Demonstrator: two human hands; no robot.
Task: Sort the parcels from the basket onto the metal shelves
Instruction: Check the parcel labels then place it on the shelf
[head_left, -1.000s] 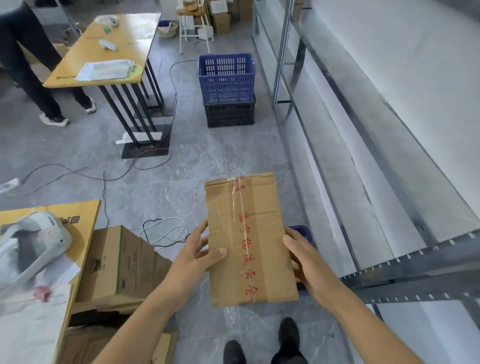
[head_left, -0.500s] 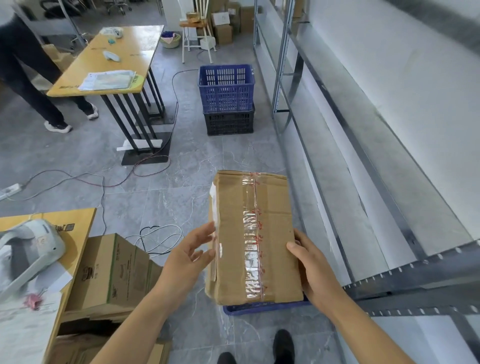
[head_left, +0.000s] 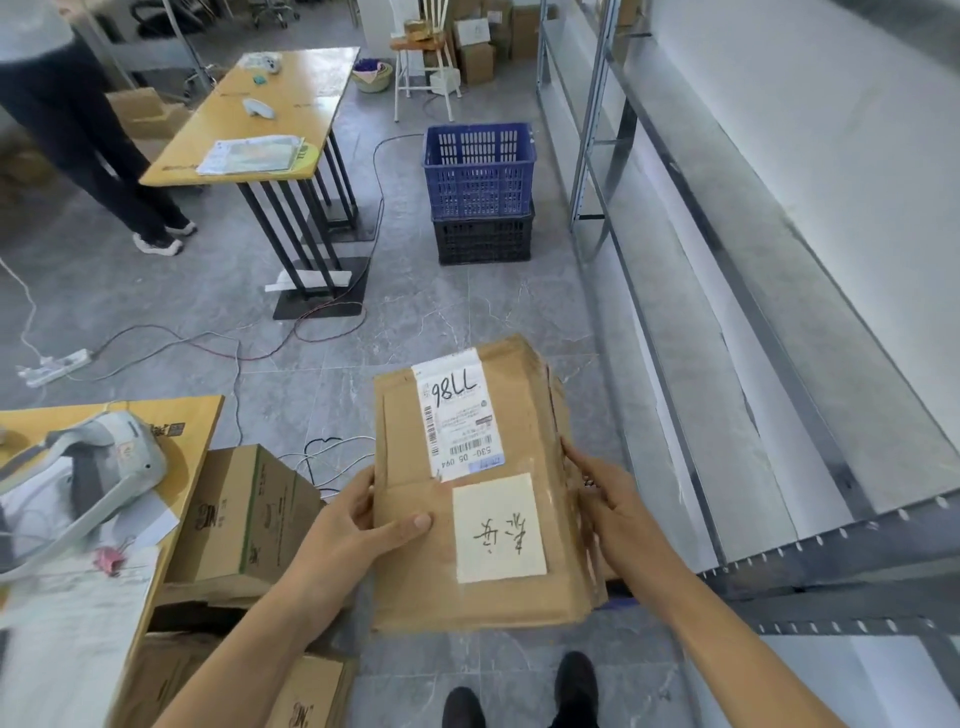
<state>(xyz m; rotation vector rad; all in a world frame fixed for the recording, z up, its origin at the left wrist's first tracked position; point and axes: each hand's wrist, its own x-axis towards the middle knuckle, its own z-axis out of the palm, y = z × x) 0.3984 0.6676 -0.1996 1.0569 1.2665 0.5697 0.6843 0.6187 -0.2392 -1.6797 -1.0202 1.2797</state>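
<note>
The parcel (head_left: 483, 488) has been flipped, label now up. Both hands, left (head_left: 358, 530) and right (head_left: 618, 509), have fingers clamped on its edges, beside the shelves (head_left: 779, 364); it can now be read and shelved.

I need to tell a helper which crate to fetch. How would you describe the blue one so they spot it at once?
Follow the metal shelves along the right wall. Near their far upright, two plastic crates stand stacked on the floor. The blue crate is the top one; the black crate sits beneath it.
</note>
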